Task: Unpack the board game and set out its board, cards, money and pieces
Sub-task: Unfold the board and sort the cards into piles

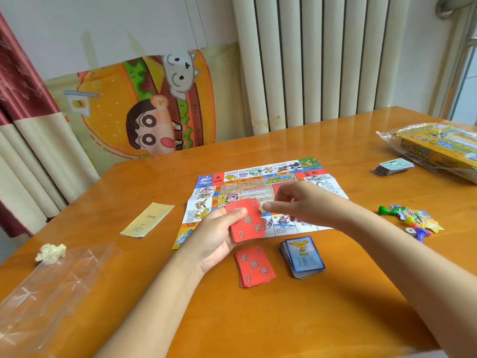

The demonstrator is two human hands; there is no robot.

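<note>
The paper game board (258, 177) lies unfolded in the middle of the table. My left hand (219, 239) holds a stack of red cards (247, 220) above the board's near edge. My right hand (291, 202) hovers just right of that stack, fingers pinched near its top corner; whether it grips a card I cannot tell. A second pile of red cards (254, 267) lies on the table below. A deck of blue cards (303, 257) sits beside it. Paper money (393, 166) is stacked at the far right. Coloured pieces (410, 218) lie in a heap at the right.
The yellow game box in a plastic bag (438, 148) rests at the far right edge. A folded yellow leaflet (147, 220) lies left of the board. A clear plastic wrapper (51, 288) and a crumpled paper ball (51, 253) sit at the near left.
</note>
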